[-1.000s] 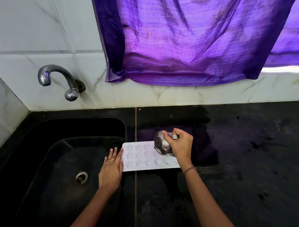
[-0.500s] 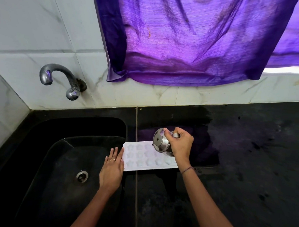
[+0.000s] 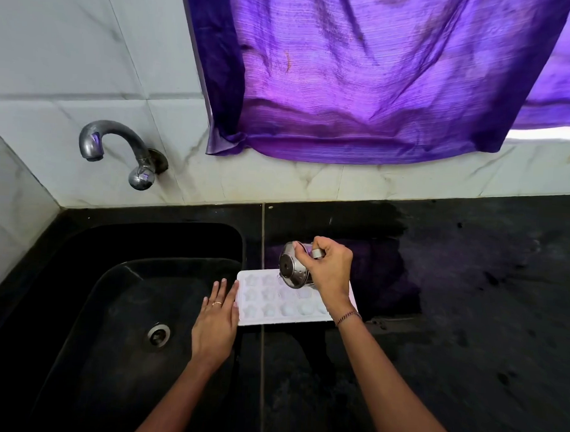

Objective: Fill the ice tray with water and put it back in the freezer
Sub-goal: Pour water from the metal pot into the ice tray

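Note:
A white ice tray [image 3: 266, 308] with star-shaped cells lies flat on the black counter, just right of the sink. My right hand [image 3: 330, 270] grips a small steel cup [image 3: 293, 265] by its handle, tipped on its side over the tray's middle and far cells. My left hand [image 3: 215, 320] lies flat with straight fingers against the tray's left edge, over the sink rim. Part of the tray's right end is hidden behind my right hand and wrist.
A black sink [image 3: 126, 307] with a metal drain [image 3: 158, 334] takes up the left. A steel tap [image 3: 117, 146] juts from the white tiled wall above it. A purple curtain [image 3: 381, 76] hangs at the back. The black counter [image 3: 469, 305] stretches right, with wet patches.
My right hand has moved the tipped cup slightly left along the tray. The left hand and the tray have stayed where they were.

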The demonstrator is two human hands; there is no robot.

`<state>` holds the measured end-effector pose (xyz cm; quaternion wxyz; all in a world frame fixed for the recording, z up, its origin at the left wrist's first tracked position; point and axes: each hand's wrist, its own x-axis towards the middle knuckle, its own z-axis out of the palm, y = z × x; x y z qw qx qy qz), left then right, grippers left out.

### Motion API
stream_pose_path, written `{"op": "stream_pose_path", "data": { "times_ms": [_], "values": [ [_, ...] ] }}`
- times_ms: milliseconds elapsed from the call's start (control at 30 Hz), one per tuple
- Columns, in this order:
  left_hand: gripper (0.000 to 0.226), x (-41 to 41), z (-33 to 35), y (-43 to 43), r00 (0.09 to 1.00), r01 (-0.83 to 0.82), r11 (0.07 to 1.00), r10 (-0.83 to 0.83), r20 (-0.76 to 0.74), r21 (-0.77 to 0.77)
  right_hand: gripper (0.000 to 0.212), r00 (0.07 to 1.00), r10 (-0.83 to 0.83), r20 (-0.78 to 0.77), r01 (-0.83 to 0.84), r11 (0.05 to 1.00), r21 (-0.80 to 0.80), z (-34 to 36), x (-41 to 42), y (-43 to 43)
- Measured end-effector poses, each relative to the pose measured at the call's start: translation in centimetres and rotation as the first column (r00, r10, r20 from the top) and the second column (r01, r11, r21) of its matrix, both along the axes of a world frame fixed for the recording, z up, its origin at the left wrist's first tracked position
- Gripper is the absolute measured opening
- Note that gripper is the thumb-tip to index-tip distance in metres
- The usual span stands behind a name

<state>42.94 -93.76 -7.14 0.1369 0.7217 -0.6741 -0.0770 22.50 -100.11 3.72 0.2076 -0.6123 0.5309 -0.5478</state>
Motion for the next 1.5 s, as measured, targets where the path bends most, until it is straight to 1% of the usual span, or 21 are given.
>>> {"op": "stream_pose_path", "data": {
  "times_ms": [167, 500, 800, 1033, 1133, 1333, 1500],
  "values": [
    [0.073, 0.0, 0.0, 0.1, 1.000, -0.003, 1.000, 0.003, 0.003, 0.004, 0.059, 1.000, -0.026, -0.018, 0.026, 1.000, 0.003, 0.1, -0.1, 0.1],
    [0.075, 0.0, 0.0, -0.1, 1.000, -0.008, 1.000, 0.008, 0.007, 0.005, 0.062, 1.000, -0.013, -0.024, 0.013, 1.000, -0.008, 0.1, -0.1, 0.0],
    [0.074, -0.1, -0.2, -0.1, 1.000, -0.017, 1.000, 0.017, 0.015, 0.017, 0.060, 0.999, -0.004, -0.034, 0.004, 1.000, -0.019, 0.0, 0.2, -0.2],
    [0.074, -0.1, -0.2, -0.1, 1.000, -0.014, 1.000, 0.014, 0.009, 0.014, 0.061, 0.999, -0.014, 0.050, 0.014, 1.000, -0.011, 0.4, 0.4, -0.1],
    [0.074, -0.1, -0.2, -0.1, 1.000, -0.012, 1.000, 0.011, 0.014, 0.020, 0.059, 0.998, -0.025, 0.057, 0.025, 1.000, 0.000, 0.7, 0.8, -0.1],
    [0.074, 0.0, -0.2, -0.1, 1.000, -0.012, 1.000, 0.011, 0.016, 0.020, 0.061, 0.997, 0.023, 0.068, -0.023, 1.000, -0.003, 1.2, 2.0, -0.1],
    [0.074, 0.0, -0.3, -0.2, 1.000, -0.007, 1.000, 0.007, 0.008, 0.018, 0.062, 0.998, 0.063, 0.019, -0.062, 0.998, -0.024, 1.4, 3.0, 0.0]
  ]
}}
